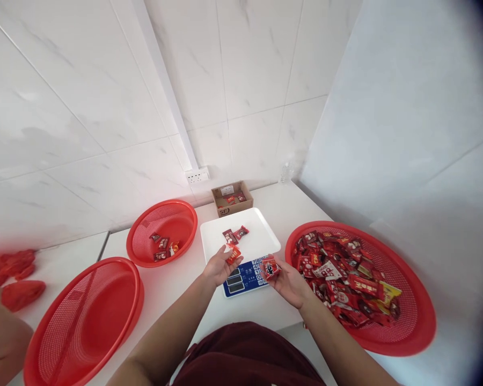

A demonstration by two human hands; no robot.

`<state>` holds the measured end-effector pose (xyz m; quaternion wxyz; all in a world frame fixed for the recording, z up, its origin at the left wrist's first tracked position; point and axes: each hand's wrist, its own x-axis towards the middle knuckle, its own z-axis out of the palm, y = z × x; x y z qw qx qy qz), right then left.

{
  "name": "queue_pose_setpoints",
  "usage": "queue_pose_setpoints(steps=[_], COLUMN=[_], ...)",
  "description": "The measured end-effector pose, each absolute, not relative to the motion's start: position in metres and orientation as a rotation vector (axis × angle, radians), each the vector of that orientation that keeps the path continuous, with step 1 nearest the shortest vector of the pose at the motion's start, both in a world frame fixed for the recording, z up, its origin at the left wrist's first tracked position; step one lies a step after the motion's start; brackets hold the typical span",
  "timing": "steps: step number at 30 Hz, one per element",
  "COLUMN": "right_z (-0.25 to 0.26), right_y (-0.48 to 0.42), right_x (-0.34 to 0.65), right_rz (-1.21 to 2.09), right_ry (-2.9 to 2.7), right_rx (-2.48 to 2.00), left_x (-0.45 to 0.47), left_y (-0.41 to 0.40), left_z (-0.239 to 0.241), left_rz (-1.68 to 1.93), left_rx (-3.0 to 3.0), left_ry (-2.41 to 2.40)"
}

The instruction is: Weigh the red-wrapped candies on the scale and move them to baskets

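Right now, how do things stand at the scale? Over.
Left hand holding a red packet. Right hand holding red packaging. Two packets on white tray. Heaped basket beside right hand, blocking neither hand.

Bright, diffuse light fills the view; the glossy tiled wall (257,69) returns faint reddish reflections. Shadows are soft. Wide-angle distortion stretches the edges, dark vignetting rounds the right corners, and red bags (22,296) far left look blurred.

A small, glossy orange-red packet (234,253) sits tilted in the left grip (217,267) over the white pan (260,229) toward six o'clock, while a red packet (270,268) with bold black-and-white print lies at its four o'clock, held in the right grip (290,284) over the blue panel (247,276).
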<state>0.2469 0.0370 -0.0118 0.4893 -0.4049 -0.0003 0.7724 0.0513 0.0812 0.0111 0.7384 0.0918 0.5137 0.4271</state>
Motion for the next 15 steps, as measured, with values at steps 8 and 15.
queue_pose_setpoints(steps=[8, 15], right_z=[-0.025, 0.000], right_y=[0.039, 0.075], right_x=[0.245, 0.222], right_rz=[1.847, 1.701], right_ry=[0.014, -0.416], right_rx=[-1.044, -1.077], left_x=[0.029, 0.020], left_y=[0.050, 0.036], left_z=[-0.004, -0.010], left_rz=[0.807, 0.778], left_rx=[0.190, 0.169], left_ry=[1.188, 1.198])
